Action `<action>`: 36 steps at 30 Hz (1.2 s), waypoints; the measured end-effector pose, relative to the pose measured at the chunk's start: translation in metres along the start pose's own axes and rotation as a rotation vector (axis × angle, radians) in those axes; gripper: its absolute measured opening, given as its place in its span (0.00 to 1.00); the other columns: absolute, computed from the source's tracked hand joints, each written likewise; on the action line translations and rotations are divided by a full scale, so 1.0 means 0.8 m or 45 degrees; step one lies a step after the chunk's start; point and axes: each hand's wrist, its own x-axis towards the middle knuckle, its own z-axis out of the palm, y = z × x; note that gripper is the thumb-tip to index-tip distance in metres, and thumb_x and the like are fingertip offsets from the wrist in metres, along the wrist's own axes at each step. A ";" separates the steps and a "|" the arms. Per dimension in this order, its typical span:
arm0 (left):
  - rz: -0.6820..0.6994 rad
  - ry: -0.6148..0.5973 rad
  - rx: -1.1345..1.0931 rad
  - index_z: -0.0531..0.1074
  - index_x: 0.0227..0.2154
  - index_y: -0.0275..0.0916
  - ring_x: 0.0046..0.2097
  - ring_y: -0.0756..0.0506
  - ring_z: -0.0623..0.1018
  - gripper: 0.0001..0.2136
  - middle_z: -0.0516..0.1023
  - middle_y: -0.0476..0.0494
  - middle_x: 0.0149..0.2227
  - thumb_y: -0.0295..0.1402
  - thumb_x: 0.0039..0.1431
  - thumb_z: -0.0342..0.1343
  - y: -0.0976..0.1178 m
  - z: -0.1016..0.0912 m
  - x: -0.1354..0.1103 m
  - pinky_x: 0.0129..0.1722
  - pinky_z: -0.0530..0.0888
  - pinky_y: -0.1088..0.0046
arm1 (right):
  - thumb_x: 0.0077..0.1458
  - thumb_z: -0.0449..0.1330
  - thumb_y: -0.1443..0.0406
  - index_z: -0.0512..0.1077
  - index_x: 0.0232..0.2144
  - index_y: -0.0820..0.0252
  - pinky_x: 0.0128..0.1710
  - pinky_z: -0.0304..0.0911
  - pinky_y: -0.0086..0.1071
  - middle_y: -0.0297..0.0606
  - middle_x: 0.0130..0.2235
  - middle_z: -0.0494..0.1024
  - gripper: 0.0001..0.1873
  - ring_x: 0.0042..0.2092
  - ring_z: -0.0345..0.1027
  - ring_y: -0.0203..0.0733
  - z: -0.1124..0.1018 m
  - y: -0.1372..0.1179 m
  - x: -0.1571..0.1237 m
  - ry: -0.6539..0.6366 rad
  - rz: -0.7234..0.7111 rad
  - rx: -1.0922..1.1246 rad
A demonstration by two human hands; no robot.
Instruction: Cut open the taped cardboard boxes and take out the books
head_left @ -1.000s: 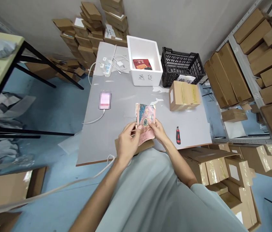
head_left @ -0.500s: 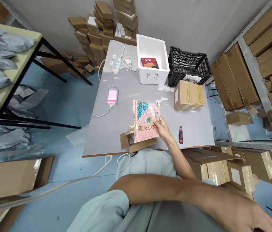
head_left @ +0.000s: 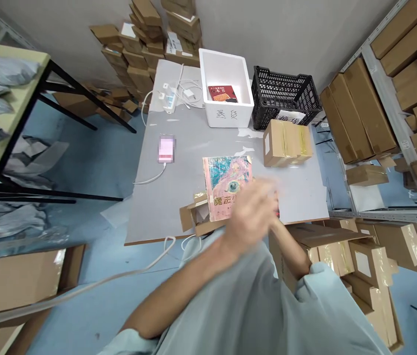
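A pink and teal book (head_left: 226, 180) lies tilted over a small open cardboard box (head_left: 192, 223) at the table's near edge. My left hand (head_left: 250, 214) sweeps across in front of the book's lower right corner, smeared by motion, so its fingers cannot be read. My right forearm (head_left: 291, 246) reaches up to that same corner. The right hand itself is hidden behind the left hand, and I cannot tell whether it grips the book.
On the grey table (head_left: 173, 197) are a phone (head_left: 166, 149) on a white cable, a taped carton (head_left: 285, 143), a white foam box (head_left: 226, 117) with a red book inside, and a black crate (head_left: 282, 93). Cartons fill the shelves at right and the floor.
My left arm, which lay low across the bottom of the view, has swung up and now covers my right hand and the book's corner. The book has barely shifted.
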 end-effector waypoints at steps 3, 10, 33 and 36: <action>-0.375 0.595 0.177 0.77 0.68 0.44 0.79 0.28 0.70 0.29 0.74 0.30 0.74 0.51 0.71 0.71 -0.072 -0.067 -0.007 0.80 0.68 0.41 | 0.61 0.70 0.34 0.79 0.47 0.49 0.54 0.77 0.43 0.40 0.46 0.86 0.29 0.52 0.81 0.55 -0.015 -0.006 0.006 -0.023 -0.086 0.031; -1.033 0.563 -0.774 0.83 0.49 0.40 0.62 0.30 0.87 0.31 0.90 0.34 0.55 0.59 0.53 0.78 -0.155 -0.050 -0.028 0.63 0.85 0.51 | 0.65 0.71 0.41 0.76 0.41 0.52 0.45 0.69 0.35 0.32 0.37 0.79 0.24 0.40 0.72 0.45 -0.024 -0.021 0.035 -0.194 -0.215 -0.165; -0.282 0.393 0.298 0.86 0.57 0.43 0.54 0.40 0.89 0.15 0.88 0.38 0.55 0.35 0.71 0.65 -0.123 -0.042 -0.014 0.55 0.87 0.63 | 0.64 0.67 0.47 0.75 0.36 0.50 0.50 0.81 0.40 0.34 0.35 0.81 0.16 0.45 0.79 0.49 0.026 0.052 0.099 -0.072 0.169 0.571; -0.656 0.538 -0.097 0.87 0.53 0.38 0.50 0.38 0.89 0.23 0.90 0.37 0.52 0.48 0.62 0.73 -0.172 -0.096 -0.002 0.51 0.87 0.61 | 0.57 0.73 0.52 0.79 0.46 0.51 0.60 0.77 0.39 0.35 0.46 0.87 0.17 0.53 0.80 0.48 0.005 0.047 0.089 -0.055 0.044 0.383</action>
